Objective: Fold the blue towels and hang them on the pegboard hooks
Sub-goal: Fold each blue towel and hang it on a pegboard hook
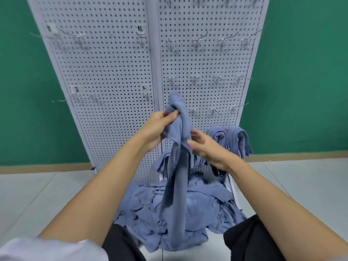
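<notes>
My left hand [160, 127] grips the bunched top of a blue towel [178, 166] in front of the white pegboard [113, 72]. The towel hangs down in a long twisted strip over a pile of blue towels [197, 210]. My right hand [207, 147] is just right of the strip, fingers spread and touching its edge. Two folded blue towels [231, 140] hang on hooks at the pegboard's lower right.
Several bare metal hooks [195, 79] stick out of the pegboard in rows, mostly on the right panel. The towel pile lies on a low white stand between my knees. A green wall stands behind, and a pale tiled floor [47, 194] spreads to both sides.
</notes>
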`<act>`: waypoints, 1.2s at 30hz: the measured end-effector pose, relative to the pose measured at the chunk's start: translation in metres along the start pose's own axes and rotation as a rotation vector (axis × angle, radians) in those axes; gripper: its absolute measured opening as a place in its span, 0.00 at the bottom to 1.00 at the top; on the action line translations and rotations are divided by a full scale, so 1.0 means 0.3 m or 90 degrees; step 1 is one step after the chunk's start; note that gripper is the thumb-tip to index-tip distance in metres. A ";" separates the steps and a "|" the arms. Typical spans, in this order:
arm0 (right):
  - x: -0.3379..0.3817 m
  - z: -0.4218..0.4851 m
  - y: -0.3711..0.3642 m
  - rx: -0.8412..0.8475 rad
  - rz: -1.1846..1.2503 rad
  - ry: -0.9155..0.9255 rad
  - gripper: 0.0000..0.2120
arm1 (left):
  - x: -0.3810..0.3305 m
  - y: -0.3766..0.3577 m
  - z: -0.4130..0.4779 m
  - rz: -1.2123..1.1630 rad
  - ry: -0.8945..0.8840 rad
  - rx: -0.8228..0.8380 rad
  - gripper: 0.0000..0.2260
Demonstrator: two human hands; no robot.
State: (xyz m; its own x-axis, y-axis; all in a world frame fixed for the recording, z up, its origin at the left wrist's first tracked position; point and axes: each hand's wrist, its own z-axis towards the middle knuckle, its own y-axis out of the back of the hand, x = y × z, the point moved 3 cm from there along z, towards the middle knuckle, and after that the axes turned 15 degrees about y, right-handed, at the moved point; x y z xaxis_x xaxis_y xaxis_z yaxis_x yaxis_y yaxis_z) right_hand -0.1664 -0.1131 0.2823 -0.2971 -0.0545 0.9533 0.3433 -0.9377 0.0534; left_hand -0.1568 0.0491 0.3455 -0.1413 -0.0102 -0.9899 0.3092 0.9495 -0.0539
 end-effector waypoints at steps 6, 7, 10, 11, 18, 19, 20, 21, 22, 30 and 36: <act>-0.060 0.012 -0.077 0.005 -0.098 -0.051 0.07 | -0.077 0.075 0.042 -0.269 -0.014 -0.004 0.11; -0.060 0.028 -0.073 -0.037 -0.071 -0.039 0.05 | -0.048 0.087 0.054 -0.292 0.008 -0.006 0.13; -0.051 0.069 -0.047 -0.120 0.014 -0.015 0.07 | 0.113 0.115 0.066 -0.211 0.115 -0.044 0.21; -0.051 0.077 -0.036 -0.137 0.034 -0.013 0.09 | 0.176 0.116 0.061 -0.155 0.150 -0.050 0.22; -0.114 0.097 -0.022 -0.186 0.111 -0.020 0.09 | 0.358 0.074 0.069 0.063 0.179 -0.134 0.09; -0.120 0.095 -0.025 -0.185 0.121 -0.017 0.09 | 0.362 0.080 0.080 0.078 0.158 -0.173 0.06; -0.123 0.095 -0.027 -0.180 0.126 -0.013 0.09 | 0.366 0.086 0.090 0.090 0.151 -0.206 0.05; -0.128 0.097 -0.029 -0.169 0.131 -0.010 0.09 | 0.371 0.094 0.099 0.104 0.157 -0.233 0.05; -0.130 0.098 -0.033 -0.159 0.133 -0.010 0.09 | 0.377 0.102 0.106 0.116 0.167 -0.254 0.05; -0.158 0.094 -0.006 -0.050 -0.001 -0.079 0.13 | 0.355 0.174 0.125 0.217 0.088 -0.432 0.12; -0.217 0.070 0.163 -0.212 -0.188 -0.118 0.16 | 0.338 0.286 0.093 0.125 0.116 -0.431 0.16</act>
State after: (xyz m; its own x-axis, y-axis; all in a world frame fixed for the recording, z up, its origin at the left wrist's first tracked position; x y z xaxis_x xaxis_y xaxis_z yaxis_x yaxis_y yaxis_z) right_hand -0.1114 -0.1482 0.2290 -0.1648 0.2651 0.9500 -0.0448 -0.9642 0.2612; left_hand -0.1184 0.1209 0.2367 -0.3157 0.1768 -0.9322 -0.2959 0.9151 0.2738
